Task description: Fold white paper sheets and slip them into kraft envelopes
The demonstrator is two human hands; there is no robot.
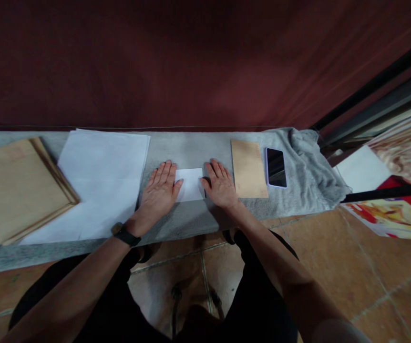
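A small folded white paper [190, 185] lies on the grey cloth-covered table [187, 147]. My left hand [159, 190] lies flat with fingers stretched out, its thumb touching the paper's left edge. My right hand [220, 185] rests flat on the paper's right edge, fingers stretched forward. Neither hand grips anything. A black band [126, 234] sits on my left wrist.
A stack of white sheets [101, 181] lies left of my hands, and brown envelopes [15, 186] are piled at the far left. One brown envelope [248, 167] and a dark phone [275, 166] lie to the right. A dark red curtain [155, 62] hangs behind.
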